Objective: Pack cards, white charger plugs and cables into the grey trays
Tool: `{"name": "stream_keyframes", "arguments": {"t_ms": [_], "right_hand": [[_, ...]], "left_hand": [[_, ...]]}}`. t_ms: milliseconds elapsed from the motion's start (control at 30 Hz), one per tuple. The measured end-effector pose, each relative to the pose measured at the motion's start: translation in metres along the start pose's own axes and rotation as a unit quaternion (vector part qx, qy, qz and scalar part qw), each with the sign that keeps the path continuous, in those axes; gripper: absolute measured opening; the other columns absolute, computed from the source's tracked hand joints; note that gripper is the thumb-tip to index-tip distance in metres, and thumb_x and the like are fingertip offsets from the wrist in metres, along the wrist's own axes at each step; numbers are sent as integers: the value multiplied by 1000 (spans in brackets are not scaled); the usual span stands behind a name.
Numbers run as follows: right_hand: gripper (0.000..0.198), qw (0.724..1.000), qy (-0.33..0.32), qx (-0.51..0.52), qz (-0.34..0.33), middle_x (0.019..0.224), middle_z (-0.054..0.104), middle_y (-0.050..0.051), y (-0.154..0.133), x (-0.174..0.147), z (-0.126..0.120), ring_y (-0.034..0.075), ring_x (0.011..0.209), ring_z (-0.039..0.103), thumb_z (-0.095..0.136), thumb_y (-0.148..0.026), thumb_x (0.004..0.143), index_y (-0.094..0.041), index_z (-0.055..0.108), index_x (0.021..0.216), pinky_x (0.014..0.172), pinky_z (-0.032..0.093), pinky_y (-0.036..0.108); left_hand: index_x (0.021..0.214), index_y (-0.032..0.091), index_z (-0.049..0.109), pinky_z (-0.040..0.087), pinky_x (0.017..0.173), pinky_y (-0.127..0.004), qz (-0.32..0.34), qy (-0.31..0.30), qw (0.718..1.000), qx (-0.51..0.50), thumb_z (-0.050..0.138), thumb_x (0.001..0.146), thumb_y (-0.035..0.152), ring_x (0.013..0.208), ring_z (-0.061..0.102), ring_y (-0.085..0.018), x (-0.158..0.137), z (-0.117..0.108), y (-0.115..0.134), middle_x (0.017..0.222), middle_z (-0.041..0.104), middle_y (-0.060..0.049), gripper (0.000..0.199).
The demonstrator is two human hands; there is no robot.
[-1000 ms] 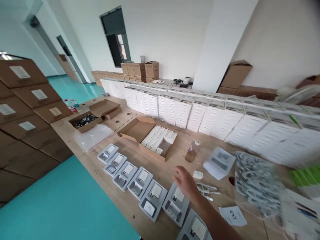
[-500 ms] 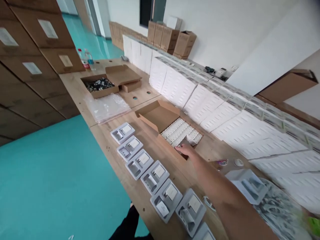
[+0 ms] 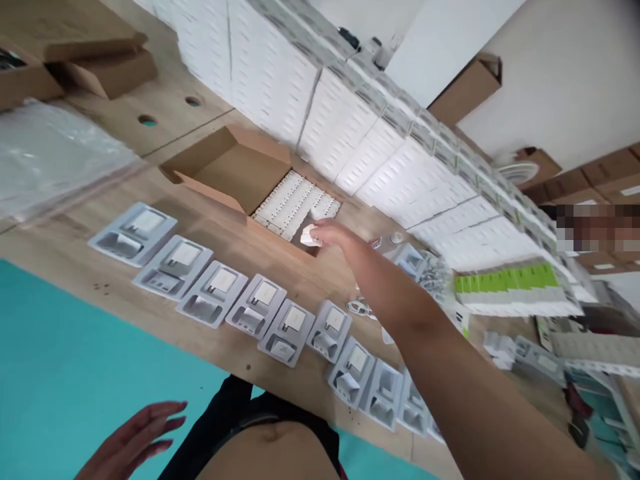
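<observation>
Nearest, the left hand point(image 3: 135, 437) hangs empty, fingers loosely spread, over the teal floor point(image 3: 75, 347). Beyond, grey trays point(image 3: 383, 393) line the near edge of a wooden surface point(image 3: 287, 267). Farther in, the right hand point(image 3: 334, 233) pinches a white piece point(image 3: 310, 236) above an open carton point(image 3: 235, 170). Stacked white boxes point(image 3: 280, 67) stand behind.

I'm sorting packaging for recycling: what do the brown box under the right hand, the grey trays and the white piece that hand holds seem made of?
Brown box: likely cardboard, matte, with creased flaps.
Grey trays: probably thin moulded plastic, smooth, with rounded corners and sunken recesses.
White piece in the right hand: perhaps plastic, pale and smooth-looking, but too small to be sure.
</observation>
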State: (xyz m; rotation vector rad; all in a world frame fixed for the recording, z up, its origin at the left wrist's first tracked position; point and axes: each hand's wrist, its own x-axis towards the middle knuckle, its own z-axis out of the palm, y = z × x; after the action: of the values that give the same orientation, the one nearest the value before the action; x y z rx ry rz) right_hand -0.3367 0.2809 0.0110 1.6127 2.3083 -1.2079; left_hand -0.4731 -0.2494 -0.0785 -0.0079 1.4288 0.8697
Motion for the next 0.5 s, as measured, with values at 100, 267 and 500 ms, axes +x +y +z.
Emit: {"name": "stream_keyframes", "arguments": {"t_ms": [100,267,500], "right_hand": [[38,999,13,27,-37,92,69,1,8,-59,-27,11,77,62,64,-16,76,-15,63,114,70,46,20],[55,983,106,20,-150,115,61,3,34,-207,14,17,95,61,67,-26,73,-26,56,127,87,48,30],[55,987,158,12,-38,134,48,3,109,-328,79,24,111,54,71,-35,75,-35,53,127,96,46,39]], "left_hand": [[120,27,61,47,104,-43,72,-105,990,-65,59,84,45,132,44,-32,10,58,74,138,55,-5,40],[131,29,52,52,94,-50,91,-216,947,-217,48,85,62,124,51,-33,38,196,148,133,58,-9,56],[116,16,62,56,75,-30,-34,-245,966,-78,66,83,36,87,67,-21,48,314,104,97,70,-8,39]]}}
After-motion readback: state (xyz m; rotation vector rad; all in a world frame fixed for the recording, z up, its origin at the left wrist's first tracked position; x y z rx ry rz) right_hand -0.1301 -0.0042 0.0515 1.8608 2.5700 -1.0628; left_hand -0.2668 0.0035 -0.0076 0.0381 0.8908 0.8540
